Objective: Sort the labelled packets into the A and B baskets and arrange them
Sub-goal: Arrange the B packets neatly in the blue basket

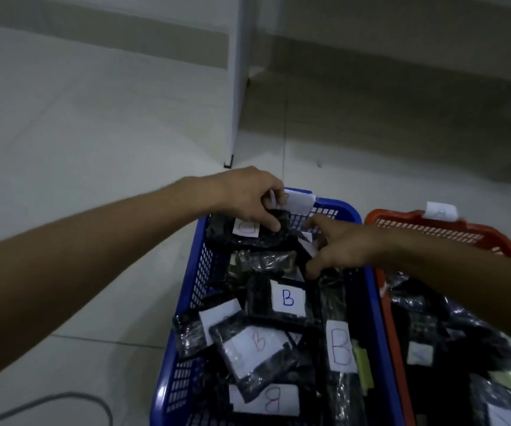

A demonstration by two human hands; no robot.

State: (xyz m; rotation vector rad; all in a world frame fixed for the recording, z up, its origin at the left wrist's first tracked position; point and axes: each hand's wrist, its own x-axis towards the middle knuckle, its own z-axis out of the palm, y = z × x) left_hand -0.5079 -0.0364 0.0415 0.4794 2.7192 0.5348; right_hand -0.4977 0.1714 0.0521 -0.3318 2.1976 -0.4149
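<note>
A blue basket stands on the floor, full of dark plastic packets with white B labels, such as one B packet in the middle. My left hand grips a dark packet at the basket's far end, by the white tag on the rim. My right hand reaches in from the right and pinches another dark packet just below. An orange basket with an A tag stands to the right, holding more dark packets.
Pale floor tiles lie all around. A white post or table leg stands just beyond the blue basket. A grey cable curls on the floor at the bottom left.
</note>
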